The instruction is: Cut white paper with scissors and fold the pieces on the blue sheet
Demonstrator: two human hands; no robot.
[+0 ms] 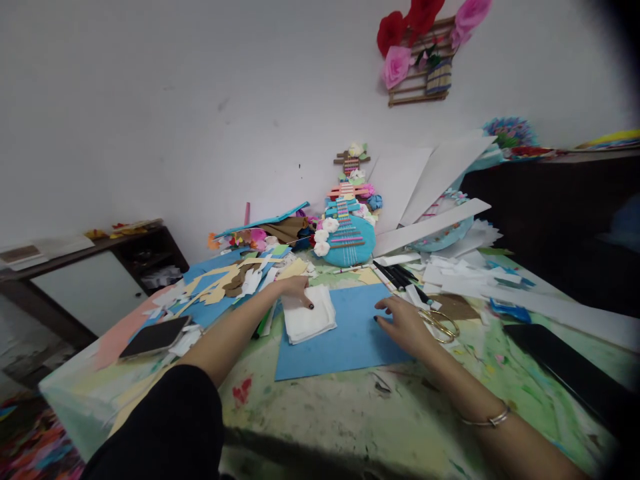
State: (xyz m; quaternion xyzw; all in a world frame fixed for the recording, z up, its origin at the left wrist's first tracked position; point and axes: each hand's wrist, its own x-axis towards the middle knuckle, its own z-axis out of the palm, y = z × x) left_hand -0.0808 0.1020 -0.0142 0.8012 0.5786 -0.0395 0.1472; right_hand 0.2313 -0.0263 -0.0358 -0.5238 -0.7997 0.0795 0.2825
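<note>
A stack of folded white paper napkins (pixel 310 323) lies on the left part of a blue sheet of paper (pixel 350 343). My left hand (pixel 296 290) grips the stack at its far edge, thumb on top and the other fingers partly hidden. Over the right side of the blue sheet, my right hand (pixel 403 323) is open, its fingers apart and nothing in them. Gold-handled scissors (pixel 440 327) lie just right of that hand, and several black pens (pixel 395 275) are beyond it.
Paper scraps (pixel 240 277) pile up at the left, near a dark phone (pixel 155 337). Behind stands a blue lute-shaped craft (pixel 357 243) with paper flowers. White board pieces (pixel 445 180) lean at the right. A long black object (pixel 560 363) rests at the right edge.
</note>
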